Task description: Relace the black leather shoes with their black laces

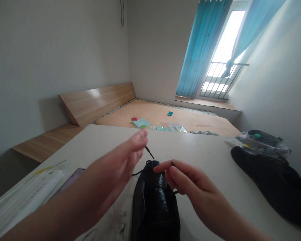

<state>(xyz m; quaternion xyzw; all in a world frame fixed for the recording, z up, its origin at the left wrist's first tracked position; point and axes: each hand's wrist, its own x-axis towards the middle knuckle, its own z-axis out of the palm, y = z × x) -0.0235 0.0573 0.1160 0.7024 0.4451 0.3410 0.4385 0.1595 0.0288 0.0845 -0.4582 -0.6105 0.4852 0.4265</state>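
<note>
A black leather shoe (157, 201) sits on the white table, its far end showing a few loops of black lace. Above its left side is my left hand (130, 150), slightly blurred, fingers drawn together. A length of black shoelace (149, 152) comes out past those fingertips; the grip itself is hidden behind the hand. At the shoe's right side my right hand (183, 177) is closed in a pinch on the lace, whose dark tip sticks up over the thumb. The right index finger reaches across the top of the shoe.
A second black shoe (271, 184) lies on the table (205, 147) at right, before a clear plastic bag (266, 142). At left are a plastic packet (32, 187) and a phone-like object (70, 182), partly behind my left forearm. Beyond stands a bed (153, 108) with small items.
</note>
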